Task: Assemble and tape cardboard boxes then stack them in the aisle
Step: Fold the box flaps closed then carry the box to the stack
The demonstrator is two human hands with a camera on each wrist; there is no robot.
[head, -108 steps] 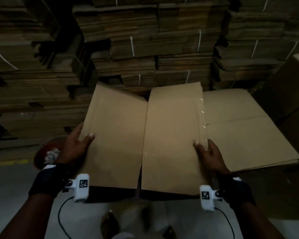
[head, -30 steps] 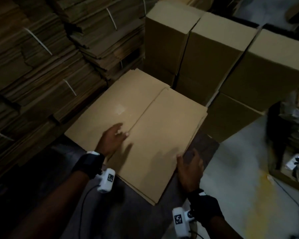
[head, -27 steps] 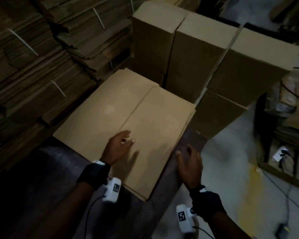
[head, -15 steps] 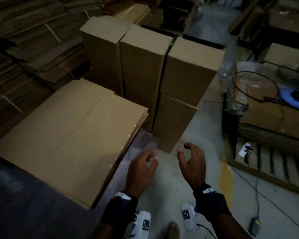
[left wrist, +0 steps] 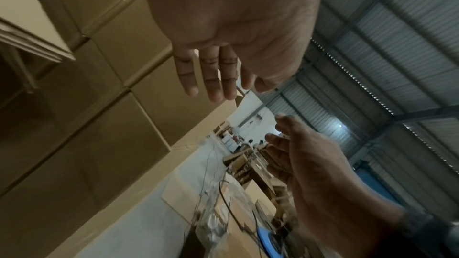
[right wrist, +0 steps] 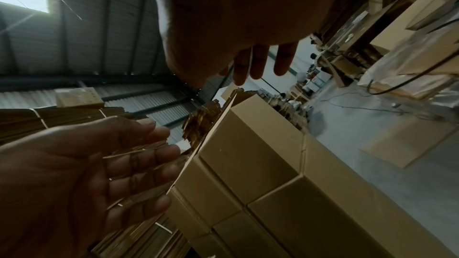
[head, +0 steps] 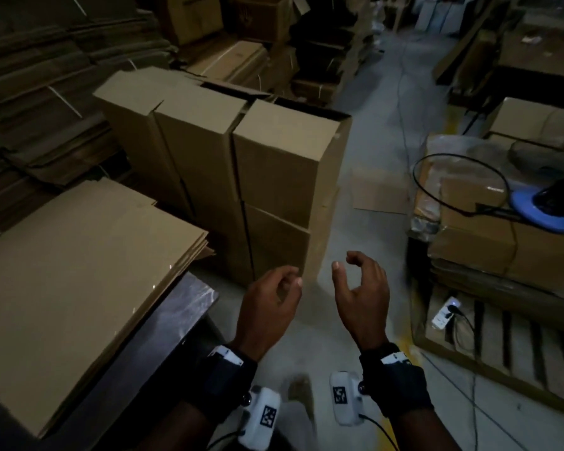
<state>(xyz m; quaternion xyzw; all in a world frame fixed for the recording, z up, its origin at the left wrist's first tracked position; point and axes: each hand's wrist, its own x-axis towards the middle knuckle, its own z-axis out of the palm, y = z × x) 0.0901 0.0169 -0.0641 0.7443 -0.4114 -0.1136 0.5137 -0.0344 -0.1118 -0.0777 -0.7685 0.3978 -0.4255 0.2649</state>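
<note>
A pile of flat cardboard sheets (head: 79, 271) lies on a dark table (head: 176, 320) at the left. Assembled brown boxes (head: 274, 164) stand stacked in rows on the floor ahead, and they fill the lower part of both wrist views (left wrist: 87, 125) (right wrist: 273, 174). My left hand (head: 274, 301) and right hand (head: 362, 288) hover side by side over the floor, just short of the stack. Both hold nothing, with fingers loosely curved. In the left wrist view my left hand (left wrist: 223, 46) shows an empty palm, and my right hand (right wrist: 248, 36) does too in its own view.
Bundles of flat cardboard (head: 46, 92) are piled high at the left and back. A wooden pallet (head: 502, 336) at the right carries wrapped boxes, a black cable loop and a blue disc (head: 541, 209). A loose cardboard sheet (head: 378, 193) and cables lie on the grey aisle floor.
Both hands have left the flat cardboard on the table and swung right, empty, toward the stacked boxes. My view has turned from the sheet pile to the aisle.
</note>
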